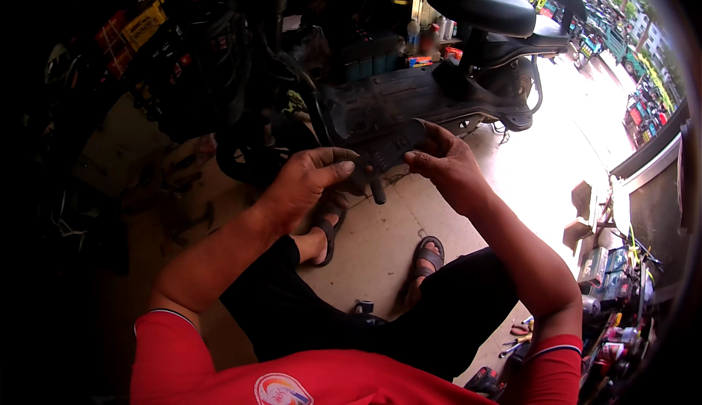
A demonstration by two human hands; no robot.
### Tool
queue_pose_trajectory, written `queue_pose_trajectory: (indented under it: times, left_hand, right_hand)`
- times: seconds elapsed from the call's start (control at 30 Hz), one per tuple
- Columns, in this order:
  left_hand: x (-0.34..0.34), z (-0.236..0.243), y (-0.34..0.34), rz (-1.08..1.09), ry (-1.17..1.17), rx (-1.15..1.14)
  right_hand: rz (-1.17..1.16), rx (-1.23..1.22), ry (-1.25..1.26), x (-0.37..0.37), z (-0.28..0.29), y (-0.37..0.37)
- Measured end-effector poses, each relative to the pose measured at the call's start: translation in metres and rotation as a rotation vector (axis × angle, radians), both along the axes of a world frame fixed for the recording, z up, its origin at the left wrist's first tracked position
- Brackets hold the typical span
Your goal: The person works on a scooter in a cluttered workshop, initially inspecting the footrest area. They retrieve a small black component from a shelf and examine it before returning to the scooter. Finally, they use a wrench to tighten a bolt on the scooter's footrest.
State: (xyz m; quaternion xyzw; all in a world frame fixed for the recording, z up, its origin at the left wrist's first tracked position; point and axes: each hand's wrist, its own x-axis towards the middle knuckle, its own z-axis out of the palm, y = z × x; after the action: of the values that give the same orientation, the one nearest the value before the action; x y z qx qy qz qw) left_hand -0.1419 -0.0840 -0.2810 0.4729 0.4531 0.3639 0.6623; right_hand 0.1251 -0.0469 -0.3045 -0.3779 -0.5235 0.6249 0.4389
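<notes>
In front of me, both hands hold a dark, flat panel (pixel 390 153) with small slots in its face; its exact kind I cannot make out. The thumb and fingers of my left hand (pixel 311 178) pinch its left end. My right hand (pixel 447 165) grips the right end, thumb on the near face and fingers behind. A short black ribbed peg (pixel 377 190) sticks down just below the panel, and I cannot tell if it is joined to it. Right behind stands an electric scooter with a dark footboard (pixel 398 98) and a black seat (pixel 482 9).
Pliers and screwdrivers (pixel 521 341) lie on the floor at my lower right, near a power tool (pixel 484 381). Further right is a cluttered pile of tools and boxes (pixel 610 281). Bottles (pixel 431 33) stand behind the scooter. Dark clutter with a yellow box (pixel 145 25) fills the left.
</notes>
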Motion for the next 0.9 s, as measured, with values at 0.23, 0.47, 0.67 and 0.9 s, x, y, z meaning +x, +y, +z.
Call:
queue_pose_trajectory:
  times: [0.23,0.47,0.67,0.9]
  left_hand:
    - [0.004,0.0,-0.001,-0.032,0.128,0.032]
    - [0.005,-0.012,-0.004,-0.086,0.286,0.2]
    - [0.015,-0.009,-0.008,-0.104,0.557,0.469]
    - [0.018,-0.017,-0.001,-0.116,0.549,0.398]
  right_hand:
    - [0.038,0.124,-0.103,-0.006,0.002,0.001]
    - [0.09,0.074,0.017,-0.012,0.004,0.003]
    - [0.104,-0.048,0.167,-0.013,-0.003,0.01]
    - [0.242,-0.108,-0.09,-0.016,-0.007,0.008]
